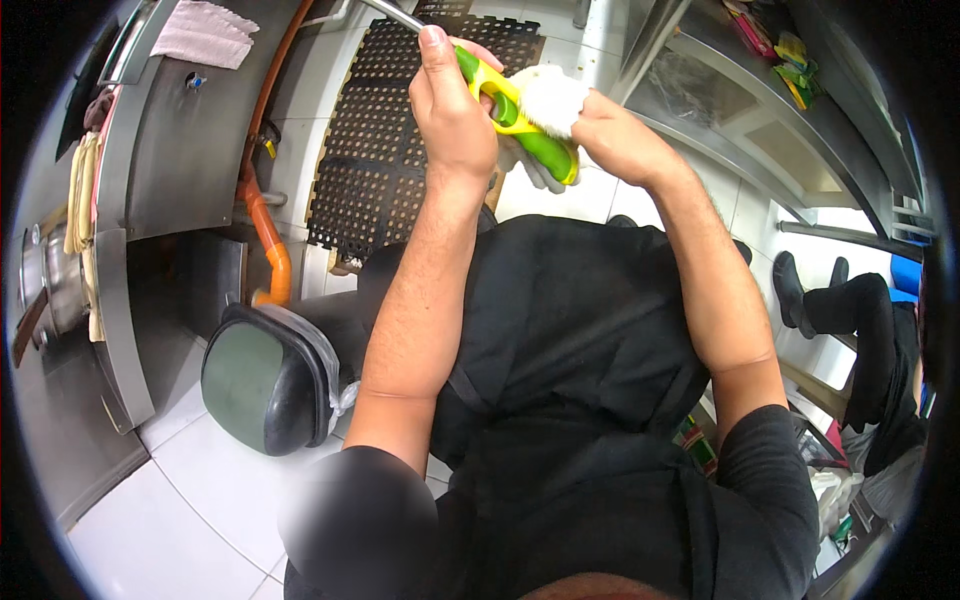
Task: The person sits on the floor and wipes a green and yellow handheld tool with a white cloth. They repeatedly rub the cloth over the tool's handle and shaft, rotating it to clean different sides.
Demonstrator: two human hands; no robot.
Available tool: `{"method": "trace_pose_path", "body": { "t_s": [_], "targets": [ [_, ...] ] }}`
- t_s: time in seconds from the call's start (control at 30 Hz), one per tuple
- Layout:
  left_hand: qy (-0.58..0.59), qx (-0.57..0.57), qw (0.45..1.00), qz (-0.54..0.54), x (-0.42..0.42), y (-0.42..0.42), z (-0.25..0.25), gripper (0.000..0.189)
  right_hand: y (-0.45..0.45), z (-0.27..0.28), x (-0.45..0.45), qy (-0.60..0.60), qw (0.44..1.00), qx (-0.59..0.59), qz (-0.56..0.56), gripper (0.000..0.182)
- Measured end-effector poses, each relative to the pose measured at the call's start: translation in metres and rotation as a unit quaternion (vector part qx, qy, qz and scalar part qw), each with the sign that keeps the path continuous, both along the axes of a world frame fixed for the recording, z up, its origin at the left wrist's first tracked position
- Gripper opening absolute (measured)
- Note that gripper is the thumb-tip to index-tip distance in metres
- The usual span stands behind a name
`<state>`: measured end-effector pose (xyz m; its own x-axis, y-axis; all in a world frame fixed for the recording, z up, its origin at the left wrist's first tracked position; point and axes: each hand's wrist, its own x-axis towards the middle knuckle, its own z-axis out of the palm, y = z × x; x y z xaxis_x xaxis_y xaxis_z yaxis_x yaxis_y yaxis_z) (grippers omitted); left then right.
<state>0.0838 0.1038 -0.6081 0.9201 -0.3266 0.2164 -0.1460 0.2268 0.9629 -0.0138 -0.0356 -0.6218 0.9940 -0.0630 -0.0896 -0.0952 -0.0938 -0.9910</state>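
Note:
Near the top centre, my left hand (454,105) grips a green and yellow plastic handle (547,150) with a trigger, where it meets a grey metal pole (394,13). The handle slants down to the right. Just right of it, my right hand (622,139) has its fingers closed on a fluffy white cloth or pad (553,97), which lies against or very close to the handle. Greyish-white strands or folds (529,169) hang below the handle; what they belong to cannot be told.
A black perforated rubber mat (367,165) lies on white tiles. Left are a steel counter (187,135), an orange pipe (266,225) and a lidded bin (255,390). Steel shelving (750,135) stands at the right. Another person's dark-clothed leg (847,304) shows at far right.

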Motion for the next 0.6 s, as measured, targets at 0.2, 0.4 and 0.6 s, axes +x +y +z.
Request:
{"method": "trace_pose_path", "body": {
  "t_s": [0.2,0.4,0.6],
  "targets": [
    [-0.106,0.071,0.99,0.065,-0.005,0.001,0.002,0.074,0.012,-0.007,0.0,-0.019,0.999,0.004,0.043,0.046],
    [-0.173,0.076,0.978,0.088,-0.005,0.0,-0.001,0.071,0.021,-0.009,0.01,-0.024,1.0,0.012,0.008,0.039],
    [-0.087,0.104,0.99,0.031,0.002,0.004,-0.001,0.063,0.015,-0.013,0.013,-0.082,0.988,-0.13,-0.015,0.027]
  ]
}}
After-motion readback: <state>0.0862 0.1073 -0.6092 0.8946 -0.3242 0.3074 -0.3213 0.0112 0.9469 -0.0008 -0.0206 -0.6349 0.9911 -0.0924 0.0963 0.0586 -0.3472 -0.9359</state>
